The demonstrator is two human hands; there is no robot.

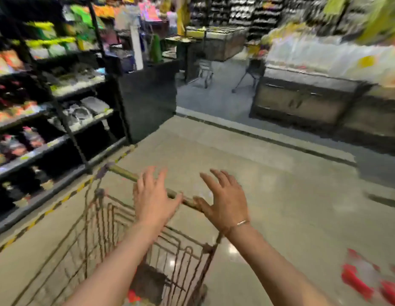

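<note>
2 hands, left [152, 197] and right [225, 199], over cart handle [123, 173], lower centre of frame. Fingers spread, gripping nothing. Step looks like taking hold; next, curl fingers round handle, then push.

My left hand [153, 196] and right hand [225, 200] lie side by side over the cart handle [123, 172]; shelves [48, 111] stand left, a counter [302, 100] ahead right.
</note>
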